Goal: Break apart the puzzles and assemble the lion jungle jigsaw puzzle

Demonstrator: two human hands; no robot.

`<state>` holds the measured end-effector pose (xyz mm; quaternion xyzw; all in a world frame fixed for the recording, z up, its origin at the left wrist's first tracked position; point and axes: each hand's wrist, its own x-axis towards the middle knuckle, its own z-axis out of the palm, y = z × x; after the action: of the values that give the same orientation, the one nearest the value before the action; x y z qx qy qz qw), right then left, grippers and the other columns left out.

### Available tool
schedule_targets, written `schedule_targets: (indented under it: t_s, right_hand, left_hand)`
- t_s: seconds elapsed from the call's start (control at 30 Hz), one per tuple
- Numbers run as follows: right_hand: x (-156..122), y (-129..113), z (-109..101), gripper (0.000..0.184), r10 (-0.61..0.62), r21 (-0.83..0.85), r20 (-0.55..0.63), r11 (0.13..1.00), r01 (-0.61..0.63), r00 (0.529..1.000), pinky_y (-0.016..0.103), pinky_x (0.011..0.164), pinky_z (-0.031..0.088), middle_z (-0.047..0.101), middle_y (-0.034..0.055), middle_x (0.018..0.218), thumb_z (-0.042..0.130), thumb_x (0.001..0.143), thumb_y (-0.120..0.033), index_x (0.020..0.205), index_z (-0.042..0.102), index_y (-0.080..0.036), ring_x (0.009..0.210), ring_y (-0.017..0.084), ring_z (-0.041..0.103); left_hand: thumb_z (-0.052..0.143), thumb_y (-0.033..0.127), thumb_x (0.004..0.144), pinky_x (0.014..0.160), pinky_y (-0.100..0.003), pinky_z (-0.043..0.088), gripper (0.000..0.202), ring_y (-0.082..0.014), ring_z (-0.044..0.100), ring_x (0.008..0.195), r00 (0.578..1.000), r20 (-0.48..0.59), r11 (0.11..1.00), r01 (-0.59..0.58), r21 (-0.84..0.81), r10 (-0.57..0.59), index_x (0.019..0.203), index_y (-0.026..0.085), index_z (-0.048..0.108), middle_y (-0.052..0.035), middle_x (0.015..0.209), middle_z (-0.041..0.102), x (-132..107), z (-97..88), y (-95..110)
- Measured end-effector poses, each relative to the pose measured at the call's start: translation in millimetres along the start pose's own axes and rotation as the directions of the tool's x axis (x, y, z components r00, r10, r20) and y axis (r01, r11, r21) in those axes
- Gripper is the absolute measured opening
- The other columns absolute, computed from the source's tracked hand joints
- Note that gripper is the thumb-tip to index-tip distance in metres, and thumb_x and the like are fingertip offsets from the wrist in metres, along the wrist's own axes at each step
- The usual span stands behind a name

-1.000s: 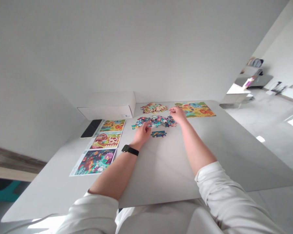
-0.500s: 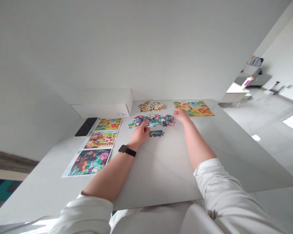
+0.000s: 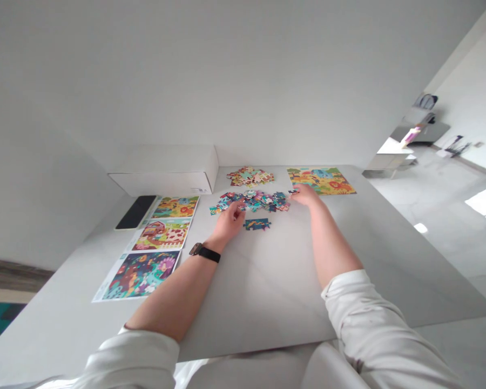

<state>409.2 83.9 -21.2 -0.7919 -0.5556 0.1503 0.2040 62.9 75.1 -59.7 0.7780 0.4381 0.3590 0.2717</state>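
My right hand (image 3: 306, 195) pinches a small dark puzzle piece (image 3: 293, 192) just right of the mixed pile of jigsaw pieces (image 3: 258, 200). At the near left side of that pile, my left hand (image 3: 230, 220) has its fingers curled together; whatever lies between them is too small to make out. A short joined strip of dark blue puzzle pieces (image 3: 257, 224) lies flat in front of the pile, right of my left hand. Behind is a second pile of lighter pieces (image 3: 250, 176).
An assembled animal puzzle (image 3: 322, 180) lies at the back right. Three printed picture sheets (image 3: 162, 234) line the left side, with a black phone (image 3: 136, 212) beside them. A white box (image 3: 162, 170) stands against the wall. The table's right edge drops to a tiled floor.
My right hand has turned slightly, and a dark puzzle piece now shows at its fingertips. My left hand stays by the pile, nearly unmoved. The view has shifted a little.
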Motion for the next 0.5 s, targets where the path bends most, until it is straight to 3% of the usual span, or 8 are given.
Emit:
schedule_targets:
  t_s: [0.17,0.4,0.5]
  right_hand:
    - [-1.5,-1.4,0.9,0.048,0.009,-0.002,-0.051,1.000,-0.009,0.999,0.038,0.098,0.055,0.077,0.0148,0.129,0.081,0.082,-0.026,0.129,0.074,-0.021,0.116,0.030,0.074]
    - [-11.0,-25.0,20.3,0.053,-0.168,0.096,-0.055,0.980,0.172,0.984,0.037,0.103,0.054,0.072,0.0145,0.141,0.079,0.089,-0.033,0.140,0.067,-0.022,0.116,0.024,0.073]
    - [-14.0,-28.0,19.6,0.048,-0.093,0.024,-0.058,0.995,0.095,0.994,0.037,0.100,0.055,0.075,0.0149,0.134,0.077,0.091,-0.038,0.135,0.070,-0.020,0.113,0.025,0.074]
  left_hand:
    - [0.055,0.033,0.094,0.071,-0.028,0.047,0.040,-0.0155,0.058,0.069,1.000,-0.005,1.000,0.009,-0.007,-0.009,0.129,0.018,0.067,0.0004,0.079,0.067,1.2,1.6,-1.6]
    - [0.054,0.035,0.095,0.071,-0.028,0.047,0.043,-0.0152,0.058,0.069,1.000,0.002,0.999,0.002,-0.034,-0.002,0.133,0.017,0.065,0.0007,0.078,0.066,-0.7,1.3,-2.1]
    - [0.055,0.034,0.095,0.071,-0.028,0.047,0.043,-0.0151,0.058,0.069,1.000,-0.001,0.999,-0.003,-0.044,0.003,0.132,0.017,0.066,0.0008,0.079,0.066,-0.6,1.0,-2.3]
